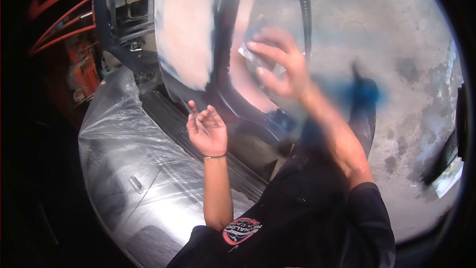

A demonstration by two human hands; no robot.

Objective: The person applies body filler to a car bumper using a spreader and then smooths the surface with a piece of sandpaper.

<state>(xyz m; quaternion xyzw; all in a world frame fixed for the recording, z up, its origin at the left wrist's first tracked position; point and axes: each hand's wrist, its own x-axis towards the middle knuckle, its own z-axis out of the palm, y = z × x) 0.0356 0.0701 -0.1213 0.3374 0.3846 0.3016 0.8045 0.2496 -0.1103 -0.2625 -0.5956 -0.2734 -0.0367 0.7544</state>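
Note:
My left hand (pixel 209 130) is turned palm up, a thin flat plate (pixel 198 119), seen nearly edge-on, between its thumb and fingers. My right hand (pixel 285 64) is closed on a shiny, greyish flat piece (pixel 254 55), blurred and partly hidden by the fingers; its exact kind I cannot tell. That piece overlaps the pinkish, smooth patch on the dark-edged vehicle body panel (pixel 233 100). Left of the panel's dark band lies a broad, pale pinkish-white area (pixel 186 34), above my left hand.
Clear plastic sheeting (pixel 148 144) covers a silvery car surface at lower left. Behind it stand red metal parts (pixel 82 69) and a dark frame (pixel 101 15). Stained concrete floor (pixel 411 119) stretches along the right, with a dark object (pixel 446 159) near the edge.

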